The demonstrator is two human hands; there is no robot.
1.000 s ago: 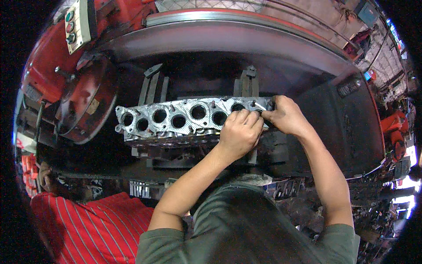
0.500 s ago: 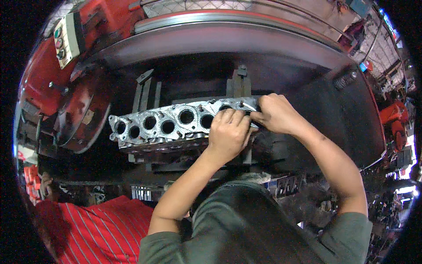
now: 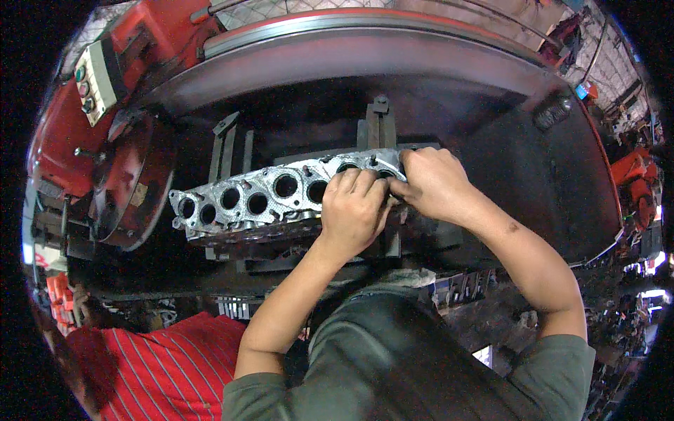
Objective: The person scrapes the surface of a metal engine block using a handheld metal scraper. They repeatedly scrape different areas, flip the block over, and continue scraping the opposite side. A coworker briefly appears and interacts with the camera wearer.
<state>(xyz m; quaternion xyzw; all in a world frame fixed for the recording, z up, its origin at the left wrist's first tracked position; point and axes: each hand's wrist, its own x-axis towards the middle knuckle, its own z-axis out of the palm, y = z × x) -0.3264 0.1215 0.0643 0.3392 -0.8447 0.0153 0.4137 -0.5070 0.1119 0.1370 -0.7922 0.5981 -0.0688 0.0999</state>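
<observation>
A long silver cylinder head [image 3: 274, 184] with a row of round dark ports and a fine patterned face lies crosswise before me, its right end slightly farther off. My left hand [image 3: 354, 207] rests on it right of the middle, fingers bent over the ports and thumb side toward the right end. Around that right end curls my right hand [image 3: 435, 181], its thumb close to the left fingertips. Both hands are closed on the part; whatever small piece may lie between the fingers is hidden. Beneath and behind the cylinder head stand two dark metal support bars [image 3: 380, 128].
A dark machine tray [image 3: 491, 189] surrounds the work. At the left are a round red guard [image 3: 140, 186] and a pale button box [image 3: 96, 81]. A person in a red striped shirt [image 3: 168, 361] stands close at the lower left. A coil spring [image 3: 552, 114] sits far right.
The whole view has shifted slightly. Both hands stay at the right end of the cylinder head; the right thumb and left fingertips have moved a little closer together.
</observation>
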